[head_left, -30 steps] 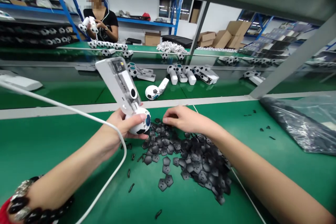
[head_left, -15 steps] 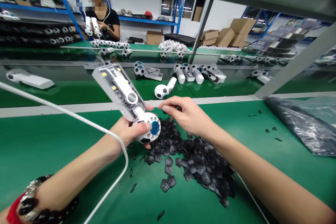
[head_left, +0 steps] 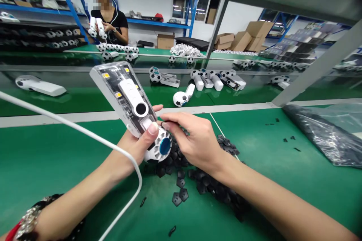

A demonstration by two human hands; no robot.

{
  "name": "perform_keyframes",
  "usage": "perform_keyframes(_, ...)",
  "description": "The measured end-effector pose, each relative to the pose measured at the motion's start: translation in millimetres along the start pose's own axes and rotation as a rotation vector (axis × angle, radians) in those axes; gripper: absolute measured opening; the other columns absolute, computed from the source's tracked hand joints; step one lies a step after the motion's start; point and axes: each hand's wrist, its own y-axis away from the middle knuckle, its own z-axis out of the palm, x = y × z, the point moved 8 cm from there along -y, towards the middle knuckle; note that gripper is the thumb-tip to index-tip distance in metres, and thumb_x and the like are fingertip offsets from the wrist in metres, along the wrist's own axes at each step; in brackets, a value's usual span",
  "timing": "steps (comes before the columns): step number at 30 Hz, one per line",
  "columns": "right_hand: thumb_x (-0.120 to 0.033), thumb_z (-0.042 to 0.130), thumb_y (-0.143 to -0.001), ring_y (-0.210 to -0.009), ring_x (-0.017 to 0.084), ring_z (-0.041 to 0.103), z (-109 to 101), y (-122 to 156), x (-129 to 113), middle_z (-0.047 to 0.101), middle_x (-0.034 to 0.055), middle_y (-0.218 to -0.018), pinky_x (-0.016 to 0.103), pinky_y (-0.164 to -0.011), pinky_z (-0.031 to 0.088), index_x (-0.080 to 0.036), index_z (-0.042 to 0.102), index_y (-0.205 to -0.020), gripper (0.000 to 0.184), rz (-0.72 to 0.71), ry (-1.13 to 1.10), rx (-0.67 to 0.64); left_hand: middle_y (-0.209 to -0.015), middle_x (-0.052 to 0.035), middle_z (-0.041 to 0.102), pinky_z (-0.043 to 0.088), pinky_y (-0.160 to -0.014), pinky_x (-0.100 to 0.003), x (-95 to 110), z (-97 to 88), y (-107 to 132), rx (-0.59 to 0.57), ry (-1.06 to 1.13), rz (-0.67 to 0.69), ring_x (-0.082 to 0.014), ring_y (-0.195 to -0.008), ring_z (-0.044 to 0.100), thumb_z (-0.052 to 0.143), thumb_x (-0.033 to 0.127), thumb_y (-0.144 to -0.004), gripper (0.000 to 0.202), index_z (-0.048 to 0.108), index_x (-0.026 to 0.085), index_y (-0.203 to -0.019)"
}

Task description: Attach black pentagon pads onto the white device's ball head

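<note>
Left hand (head_left: 140,145) is wrapped tight round the ball-shaped end of a clear-cased handheld fan (head_left: 131,107), thumb pressed on the neck. Its long axis tilts up and away to the left, w/ the blue hub facing right. Right hand (head_left: 195,139) is right beside that head, fingertips pinched at its top edge; prob a small black piece in there but can't tell. Pile of black pieces (head_left: 209,184) sits on the green surface (head_left: 42,150) just under both hands.

We found no readable text, labels or numbers anywhere; the cardboard boxes (head_left: 229,40) at the back looked unmarked.
</note>
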Motion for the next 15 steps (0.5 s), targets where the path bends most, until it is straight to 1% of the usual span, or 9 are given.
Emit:
perform_keyframes(3,-0.024,0.062,-0.104,-0.094,0.016,0.075,3.8,2.2,0.6,0.08,0.0024,-0.104,0.032,-0.091,0.061,-0.022,0.08,-0.101,0.018,0.059,-0.064,-0.007,-0.136,-0.0121,0.07,0.047,-0.12,-0.047,-2.2,-1.7,-1.4,0.042,0.052,-0.027,-0.0347,-0.134,0.062,0.066,0.092,-0.074,0.11,0.047,0.023,-0.157)
perform_keyframes(4,-0.028,0.063,-0.105,-0.094,0.016,0.074,6.3,3.9,-0.4,0.08,0.0031,-0.104,0.032,-0.091,0.061,-0.022,0.08,-0.102,0.019,0.059,-0.068,-0.02,-0.133,-0.0126,0.071,0.05,-0.117,-0.046,-2.2,-2.2,-1.8,0.052,0.046,-0.025,-0.0344,-0.131,0.064,0.065,0.092,-0.074,0.11,0.048,0.021,-0.156)
perform_keyframes(6,-0.037,0.066,-0.104,-0.096,0.019,0.073,12.6,8.4,-4.1,0.078,0.0075,-0.107,0.035,-0.09,0.062,-0.018,0.08,-0.113,0.026,0.024,-0.036,-0.052,-0.13,-0.0136,0.072,0.054,-0.11,-0.044,-2.1,-4.3,-2.0,0.073,0.026,-0.019,-0.034,-0.125,0.068,0.064,0.093,-0.075,0.109,0.05,0.018,-0.154)
perform_keyframes(7,-0.043,0.068,-0.102,-0.101,0.022,0.073,16.6,11.2,-6.9,0.077,0.0114,-0.112,0.038,-0.092,0.062,-0.014,0.077,-0.122,0.037,-0.013,0.003,-0.071,-0.131,-0.0141,0.072,0.055,-0.107,-0.043,-2.1,-6.6,-1.8,0.093,0.023,-0.014,-0.0339,-0.123,0.068,0.064,0.093,-0.074,0.11,0.05,0.018,-0.153)
perform_keyframes(9,-0.051,0.072,-0.097,-0.115,0.03,0.069,25.6,17.5,-13.6,0.071,0.0212,-0.126,0.045,-0.098,0.061,-0.001,0.067,-0.138,0.066,-0.109,0.11,-0.11,-0.135,-0.0151,0.07,0.056,-0.104,-0.041,-2.9,-12.7,-0.7,0.146,0.038,-0.006,-0.0337,-0.123,0.068,0.065,0.093,-0.074,0.111,0.048,0.017,-0.153)
perform_keyframes(10,-0.052,0.074,-0.095,-0.123,0.034,0.065,29.5,20.6,-16.1,0.067,0.0255,-0.133,0.048,-0.103,0.059,0.005,0.06,-0.144,0.076,-0.148,0.165,-0.12,-0.137,-0.0154,0.069,0.056,-0.103,-0.041,-3.8,-15.1,-0.1,0.162,0.052,-0.006,-0.0336,-0.123,0.068,0.065,0.093,-0.073,0.112,0.046,0.017,-0.153)
perform_keyframes(11,-0.051,0.076,-0.094,-0.129,0.036,0.061,32.7,23.1,-17.5,0.064,0.0277,-0.138,0.049,-0.107,0.057,0.007,0.056,-0.147,0.081,-0.171,0.212,-0.123,-0.138,-0.0154,0.068,0.056,-0.102,-0.041,-4.6,-16.3,0.5,0.165,0.063,-0.006,-0.0335,-0.123,0.068,0.064,0.093,-0.074,0.112,0.045,0.018,-0.153)
perform_keyframes(13,-0.043,0.08,-0.092,-0.131,0.034,0.059,35.7,26.1,-17.2,0.063,0.0259,-0.14,0.047,-0.11,0.054,0.004,0.053,-0.149,0.078,-0.166,0.259,-0.115,-0.139,-0.0146,0.067,0.056,-0.101,-0.04,-6.0,-16.7,1.6,0.147,0.073,-0.011,-0.0331,-0.123,0.067,0.062,0.095,-0.074,0.109,0.046,0.019,-0.152)
perform_keyframes(15,-0.037,0.082,-0.09,-0.128,0.032,0.061,34.2,27.0,-15.2,0.065,0.0209,-0.139,0.045,-0.108,0.054,-0.005,0.055,-0.148,0.072,-0.133,0.256,-0.088,-0.139,-0.0131,0.066,0.056,-0.1,-0.04,-5.3,-16.5,3.1,0.131,0.074,-0.005,-0.0313,-0.121,0.066,0.056,0.097,-0.075,0.109,0.044,0.022,-0.153)
